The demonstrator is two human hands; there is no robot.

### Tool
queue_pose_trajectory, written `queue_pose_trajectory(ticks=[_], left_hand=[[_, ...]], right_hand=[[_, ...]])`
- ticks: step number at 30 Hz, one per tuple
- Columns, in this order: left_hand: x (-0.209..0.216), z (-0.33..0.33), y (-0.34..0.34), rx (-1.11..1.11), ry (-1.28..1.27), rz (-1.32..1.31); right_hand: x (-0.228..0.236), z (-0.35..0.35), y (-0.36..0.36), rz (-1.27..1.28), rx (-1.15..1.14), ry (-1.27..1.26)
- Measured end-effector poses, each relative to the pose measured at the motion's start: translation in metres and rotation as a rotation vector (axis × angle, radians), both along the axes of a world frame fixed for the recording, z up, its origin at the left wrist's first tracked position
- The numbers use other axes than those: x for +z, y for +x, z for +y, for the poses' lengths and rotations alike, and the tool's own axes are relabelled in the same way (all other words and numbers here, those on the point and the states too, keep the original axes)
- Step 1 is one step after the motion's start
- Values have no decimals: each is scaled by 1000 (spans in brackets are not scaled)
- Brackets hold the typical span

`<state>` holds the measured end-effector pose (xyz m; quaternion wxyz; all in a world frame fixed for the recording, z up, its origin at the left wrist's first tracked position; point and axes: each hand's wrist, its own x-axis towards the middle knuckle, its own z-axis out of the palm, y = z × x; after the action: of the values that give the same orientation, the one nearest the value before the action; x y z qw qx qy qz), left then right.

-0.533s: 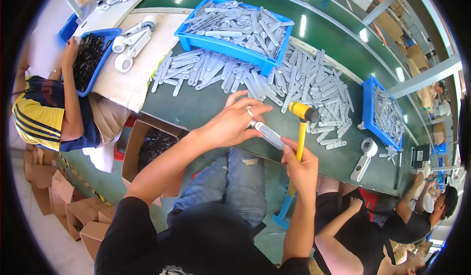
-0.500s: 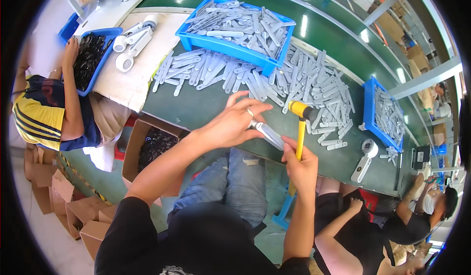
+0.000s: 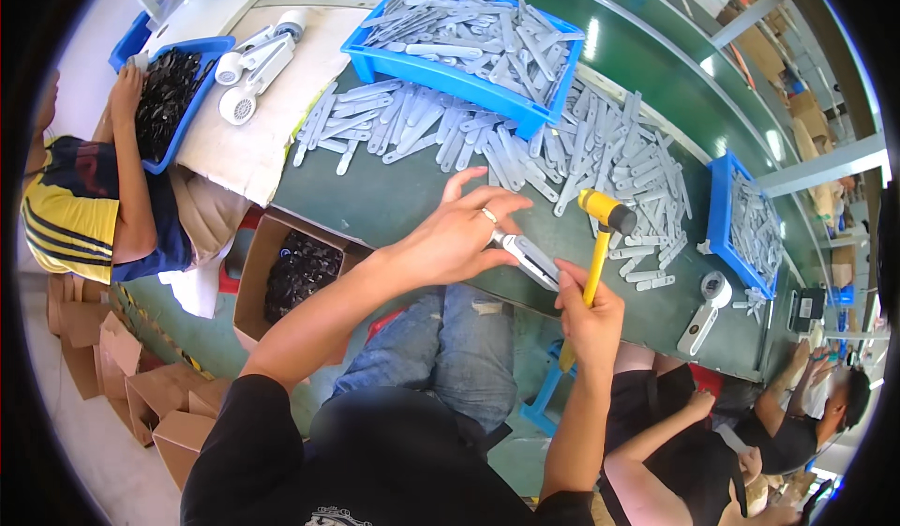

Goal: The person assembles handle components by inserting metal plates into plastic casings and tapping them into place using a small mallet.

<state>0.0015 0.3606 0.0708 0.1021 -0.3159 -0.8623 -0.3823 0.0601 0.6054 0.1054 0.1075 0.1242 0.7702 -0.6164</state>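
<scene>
My left hand (image 3: 457,235), a ring on one finger, is closed around one end of a white shower head (image 3: 531,258) with a grey strip along its handle. Its round head is hidden by that hand. My right hand (image 3: 592,322) grips the handle of a mallet (image 3: 607,211) with a yellow-and-black head, held upright. The thumb and finger of the same hand also touch the near end of the shower handle. Beyond my hands lies a loose pile of grey plastic strips (image 3: 600,151) on the green table (image 3: 394,207).
A blue bin (image 3: 450,76) heaped with grey strips stands behind the pile. Another blue bin (image 3: 727,221) and a white shower head (image 3: 705,312) are at right. More shower heads (image 3: 255,81) lie at left. A cardboard box (image 3: 251,287) of dark parts is by my legs. People sit on both sides.
Both hands, with the shower head and mallet, appear slightly further right and lower in view. The shower head's white side now shows more. Both grips stay the same.
</scene>
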Motion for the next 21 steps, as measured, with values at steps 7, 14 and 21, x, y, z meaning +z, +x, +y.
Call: queue_pose_trajectory(ticks=[7,14,21], left_hand=[[-4,0,0,6,31,13],[3,-4,-4,-88,-93,204],[2,-1,-5,-93,-51,194]], right_hand=[[9,-5,-6,26,87,175],[18,-1,-14,-40,181,258],[3,3,-12,-282,81,65]])
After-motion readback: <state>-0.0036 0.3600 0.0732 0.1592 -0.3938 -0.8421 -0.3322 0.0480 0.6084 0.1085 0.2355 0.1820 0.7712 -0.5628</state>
